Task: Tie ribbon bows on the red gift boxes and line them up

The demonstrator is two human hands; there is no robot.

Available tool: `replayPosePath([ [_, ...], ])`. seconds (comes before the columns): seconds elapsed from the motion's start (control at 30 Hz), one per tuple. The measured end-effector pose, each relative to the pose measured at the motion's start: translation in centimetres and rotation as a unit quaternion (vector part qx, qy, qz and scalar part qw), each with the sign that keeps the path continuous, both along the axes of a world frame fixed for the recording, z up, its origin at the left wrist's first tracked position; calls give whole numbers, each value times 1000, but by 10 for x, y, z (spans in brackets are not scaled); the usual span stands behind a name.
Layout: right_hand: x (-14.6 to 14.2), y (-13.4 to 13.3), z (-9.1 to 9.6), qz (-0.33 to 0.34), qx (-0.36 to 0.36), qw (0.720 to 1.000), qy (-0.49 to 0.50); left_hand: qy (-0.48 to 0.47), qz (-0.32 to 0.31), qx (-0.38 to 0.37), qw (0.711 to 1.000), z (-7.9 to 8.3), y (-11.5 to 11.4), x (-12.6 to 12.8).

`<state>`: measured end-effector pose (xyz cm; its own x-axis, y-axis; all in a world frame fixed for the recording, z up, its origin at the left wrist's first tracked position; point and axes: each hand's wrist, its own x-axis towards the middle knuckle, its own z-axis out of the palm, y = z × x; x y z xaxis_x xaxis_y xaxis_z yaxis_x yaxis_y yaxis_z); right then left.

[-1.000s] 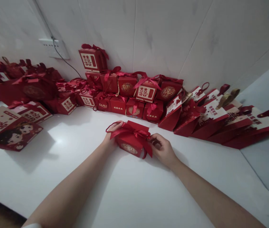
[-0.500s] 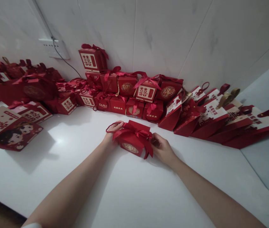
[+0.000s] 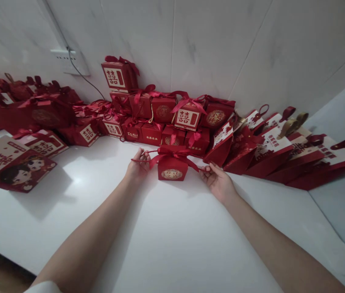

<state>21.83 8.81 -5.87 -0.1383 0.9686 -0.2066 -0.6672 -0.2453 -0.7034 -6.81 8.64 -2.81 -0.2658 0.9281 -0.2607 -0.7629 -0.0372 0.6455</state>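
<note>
A small red gift box (image 3: 171,168) with a gold emblem on its front stands upright on the white counter (image 3: 166,240), tied with a red ribbon bow (image 3: 172,151). My left hand (image 3: 137,166) is just left of the box, its fingers pinched on the ribbon's left end. My right hand (image 3: 217,179) is just right of the box, pinching the ribbon's right tail. The ribbon stretches out sideways between both hands.
Stacked red gift boxes (image 3: 160,118) line the tiled wall behind. Red gift bags (image 3: 282,152) lie in a row at the right. More boxes and flat printed bags (image 3: 10,165) crowd the left. A wall socket with a cable (image 3: 68,61) is up left.
The box was turned from tilted to square and shifted farther from me toward the stack. Both hands moved outward from its sides, drawing the ribbon ends apart.
</note>
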Motion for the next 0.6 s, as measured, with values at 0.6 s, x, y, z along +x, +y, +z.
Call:
replayPosePath([
  [0.6,10,-9,13,7,45,999,17,-97,5,14,995,29,-18,10],
])
